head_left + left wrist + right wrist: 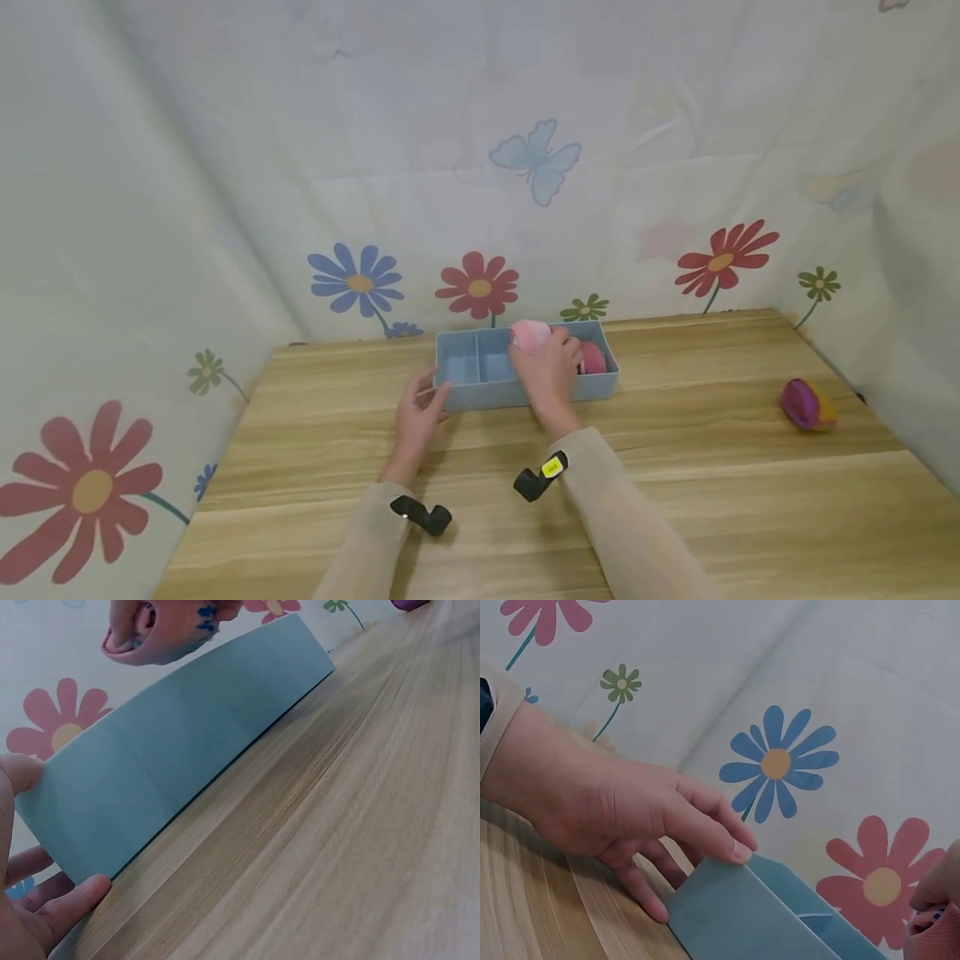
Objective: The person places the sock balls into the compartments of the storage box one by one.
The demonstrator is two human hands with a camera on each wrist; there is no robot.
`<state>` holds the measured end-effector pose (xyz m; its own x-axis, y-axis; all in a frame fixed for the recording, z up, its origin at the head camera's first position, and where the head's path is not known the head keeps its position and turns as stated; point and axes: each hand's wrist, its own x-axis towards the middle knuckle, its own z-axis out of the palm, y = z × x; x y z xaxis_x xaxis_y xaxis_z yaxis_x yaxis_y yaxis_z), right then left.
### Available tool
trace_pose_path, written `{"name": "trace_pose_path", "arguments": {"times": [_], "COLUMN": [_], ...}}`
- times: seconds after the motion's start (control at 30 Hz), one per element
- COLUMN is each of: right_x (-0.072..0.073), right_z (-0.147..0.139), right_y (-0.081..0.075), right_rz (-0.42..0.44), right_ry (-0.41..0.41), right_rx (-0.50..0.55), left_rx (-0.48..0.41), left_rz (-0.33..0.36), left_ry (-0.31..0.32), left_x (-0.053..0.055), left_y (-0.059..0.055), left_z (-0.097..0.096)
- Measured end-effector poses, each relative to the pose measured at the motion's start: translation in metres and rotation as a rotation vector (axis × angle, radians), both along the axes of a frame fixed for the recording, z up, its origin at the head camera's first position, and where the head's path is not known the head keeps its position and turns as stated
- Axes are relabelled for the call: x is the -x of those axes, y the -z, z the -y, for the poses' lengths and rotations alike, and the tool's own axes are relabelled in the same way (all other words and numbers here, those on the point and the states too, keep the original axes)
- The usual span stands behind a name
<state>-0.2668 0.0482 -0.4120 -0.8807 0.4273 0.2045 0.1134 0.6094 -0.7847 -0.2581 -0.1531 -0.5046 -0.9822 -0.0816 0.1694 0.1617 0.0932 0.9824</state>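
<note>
A long light-blue divided box [480,398] stands on the wooden table near the back. My right hand [546,367] is over its middle and holds a rolled pink cloth [529,335]; blue marks show on this roll [169,637] in the left wrist view. Beside that hand, another pink roll [592,358] lies in the right end of the box. My left hand [417,412] holds the box's left end, thumb and fingers about the corner; in the right wrist view one fingertip [739,852] touches the rim. The left compartment [457,362] has a bare floor.
A purple and yellow cloth bundle [806,406] lies on the right side of the table [712,517]. Behind and beside the table hangs a pale curtain [405,167] printed with flowers and a butterfly. The box stands close to the table's back edge.
</note>
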Motion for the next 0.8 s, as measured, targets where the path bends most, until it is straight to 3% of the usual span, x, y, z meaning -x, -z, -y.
{"name": "trace_pose_path", "arguments": {"times": [0.07, 0.3, 0.33, 0.47, 0.67, 0.8], "right_x": [0.003, 0.012, 0.013, 0.016, 0.018, 0.02], "right_z": [0.004, 0.022, 0.024, 0.032, 0.042, 0.048], "right_y": [0.0, 0.0, 0.0, 0.001, -0.001, -0.002], "right_rz": [0.004, 0.042, 0.052, 0.061, 0.094, 0.124], "right_ry": [-0.006, -0.017, -0.019, -0.029, -0.018, -0.008], "right_rx": [0.004, -0.015, -0.02, -0.021, -0.023, -0.011], "left_rx": [-0.001, -0.006, -0.005, -0.011, -0.018, 0.001], "left_rz": [0.0, 0.02, 0.017, 0.009, 0.014, 0.0], "left_ry": [-0.004, 0.021, 0.02, 0.02, 0.019, -0.01], "left_x": [0.0, -0.015, -0.015, -0.012, -0.002, 0.0], "left_y": [0.0, -0.032, -0.032, -0.029, -0.008, -0.002], "left_z": [0.0, -0.005, -0.005, -0.004, -0.001, -0.001]}}
